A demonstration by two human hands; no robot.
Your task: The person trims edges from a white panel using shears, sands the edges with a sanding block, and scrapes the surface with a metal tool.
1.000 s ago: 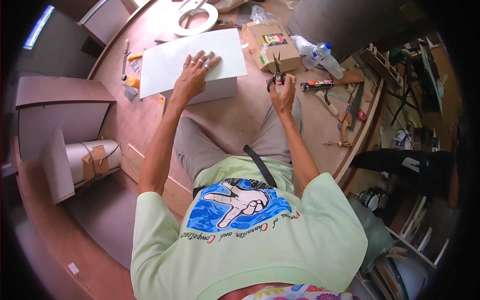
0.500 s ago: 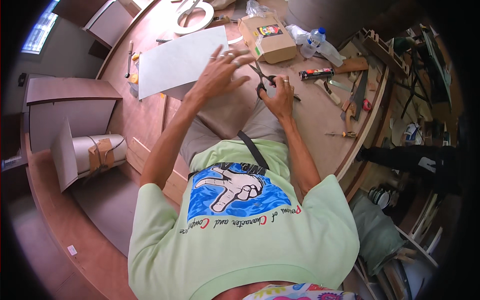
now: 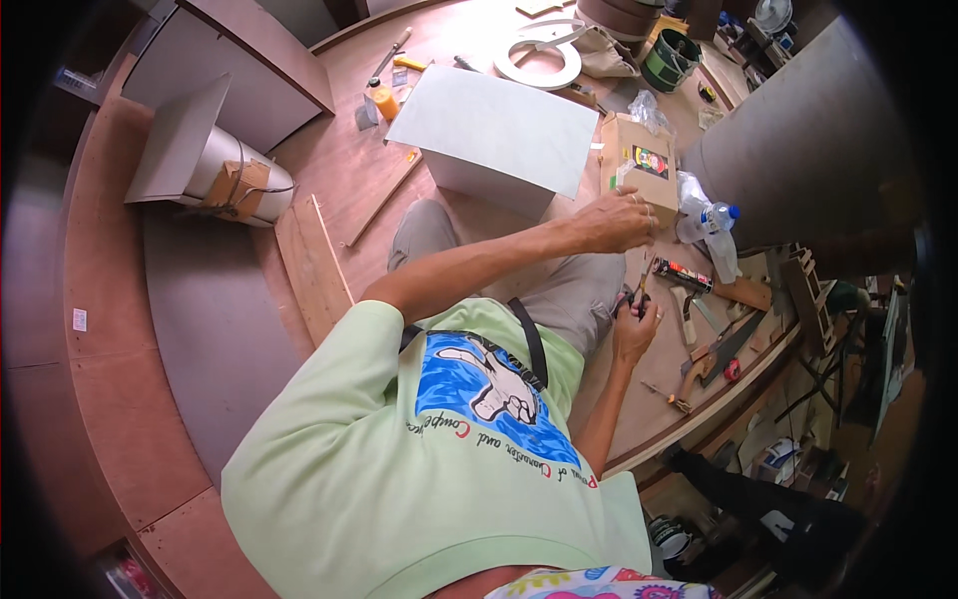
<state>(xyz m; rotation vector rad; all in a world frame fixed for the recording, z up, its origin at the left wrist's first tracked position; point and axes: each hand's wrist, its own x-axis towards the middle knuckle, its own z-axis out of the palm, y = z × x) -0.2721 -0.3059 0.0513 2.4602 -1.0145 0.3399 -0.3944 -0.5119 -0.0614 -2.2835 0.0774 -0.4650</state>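
Note:
My right hand (image 3: pixel 637 331) grips a pair of dark-handled scissors (image 3: pixel 644 285), blades pointing away from me. Above it, my left hand (image 3: pixel 611 222) reaches across my body with its fingers curled in; whatever they hold, if anything, is hidden. That hand is in front of the lower edge of a brown cardboard box (image 3: pixel 631 150); whether it touches the box I cannot tell. A box-shaped piece with a white top panel (image 3: pixel 499 125) stands beyond my lap, left of my left hand.
A roll of white edging strip (image 3: pixel 536 75) lies farther back. Right of the cardboard box are a water bottle (image 3: pixel 714 220), a dark tube (image 3: pixel 684 275) and a handsaw (image 3: pixel 733 347). An orange bottle (image 3: pixel 383 100) stands at left, near a wooden strip (image 3: pixel 384 198). A grey drum-like surface (image 3: pixel 808 140) rises at right.
My view has turned, so the bench things appear shifted. My left hand has swung rightward from beside the white panel to the cardboard box, its spread fingers now curled. My right hand keeps the scissors.

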